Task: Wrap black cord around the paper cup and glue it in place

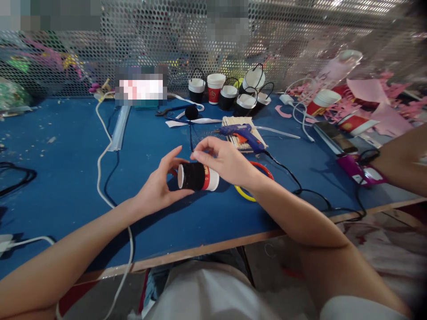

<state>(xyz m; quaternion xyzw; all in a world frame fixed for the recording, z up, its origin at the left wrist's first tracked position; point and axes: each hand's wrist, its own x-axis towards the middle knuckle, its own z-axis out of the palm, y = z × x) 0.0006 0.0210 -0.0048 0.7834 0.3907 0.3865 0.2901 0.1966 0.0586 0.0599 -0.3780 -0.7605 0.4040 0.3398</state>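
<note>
A red and white paper cup (pixel 211 178) lies on its side in the air above the blue table, with black yarn (pixel 194 176) wound round the part towards its base. My left hand (pixel 163 180) grips the cup from the left, thumb below and fingers behind it. Beside the cup's rim end, my right hand (pixel 223 160) pinches the black yarn strand between thumb and fingertips. That strand runs back to a small black yarn ball (pixel 191 112) on the table.
Behind my right hand, a blue glue gun (pixel 245 134) rests on a stack of wooden sticks (pixel 237 122). Several black-wrapped cups with handles (pixel 228 97) stand along the mesh wall. A white cable (pixel 99 164) crosses the left side. Another person's arm (pixel 403 160) reaches in at right.
</note>
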